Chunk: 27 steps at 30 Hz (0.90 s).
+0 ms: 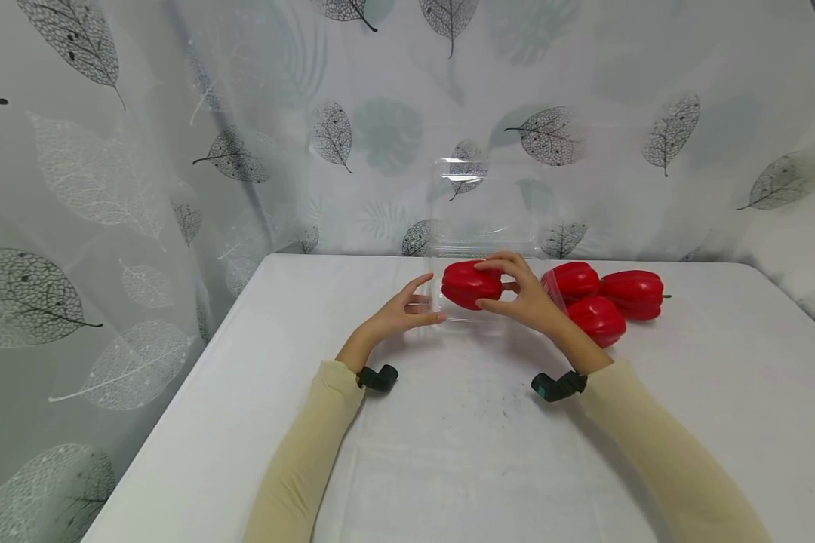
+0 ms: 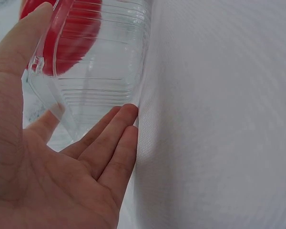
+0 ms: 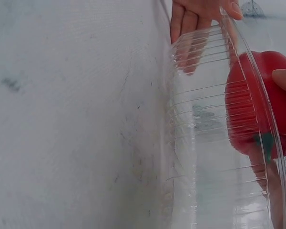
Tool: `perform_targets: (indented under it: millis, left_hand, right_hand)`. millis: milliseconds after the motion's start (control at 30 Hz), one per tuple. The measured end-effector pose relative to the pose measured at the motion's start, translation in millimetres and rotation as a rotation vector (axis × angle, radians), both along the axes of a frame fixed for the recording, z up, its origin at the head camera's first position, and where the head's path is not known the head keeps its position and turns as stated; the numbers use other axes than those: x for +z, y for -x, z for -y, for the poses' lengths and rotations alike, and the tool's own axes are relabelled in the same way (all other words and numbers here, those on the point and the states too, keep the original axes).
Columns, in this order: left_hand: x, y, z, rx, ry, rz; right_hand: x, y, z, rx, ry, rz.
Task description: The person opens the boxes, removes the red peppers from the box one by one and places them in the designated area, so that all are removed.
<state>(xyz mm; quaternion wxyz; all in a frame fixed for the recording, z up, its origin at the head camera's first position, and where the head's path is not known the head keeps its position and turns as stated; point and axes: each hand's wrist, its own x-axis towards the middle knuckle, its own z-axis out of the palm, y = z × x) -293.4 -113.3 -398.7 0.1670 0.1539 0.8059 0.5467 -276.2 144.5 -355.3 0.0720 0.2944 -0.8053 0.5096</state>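
A clear plastic clamshell box (image 3: 219,176) sits on the table, its lid (image 1: 484,245) raised at the back. My right hand (image 1: 528,300) holds a red bell pepper (image 1: 471,284) on its side, thumb and fingers spread around its stem end. The pepper hangs partly below the rim of the box, seen through the ribbed wall in the right wrist view. My left hand (image 1: 397,313) is at the left end of the box. Its straight fingers (image 2: 109,143) lie against the ribbed outer wall, with the thumb up by the rim.
Three more red bell peppers (image 1: 596,320) lie close together on the table just right of the box. A white cloth (image 1: 448,452) covers the table. Behind its far edge hangs a leaf-patterned curtain (image 1: 387,136).
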Motion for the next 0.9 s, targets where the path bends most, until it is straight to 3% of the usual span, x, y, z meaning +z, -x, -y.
perform_targets:
  millis: [167,367,767,900]
  left_hand:
    - [0.2,-0.4,-0.6,0.003,0.001,0.000]
    - [-0.3,-0.3,-0.6,0.012,0.001,0.003]
    - [-1.5,-0.1,-0.5,0.016,0.008,0.002]
    - [-1.4,-0.4,-0.6,0.012,0.019,-0.003]
  right_hand:
    - [-17.9,14.9,-9.3,-0.003,0.026,0.006]
    - [-21.4,15.2,-15.2,-0.009,0.034,-0.011]
    - [-21.9,8.5,-20.1,-0.025,0.050,-0.053]
    - [-5.3,-8.7,-16.3,-0.038,0.037,-0.057]
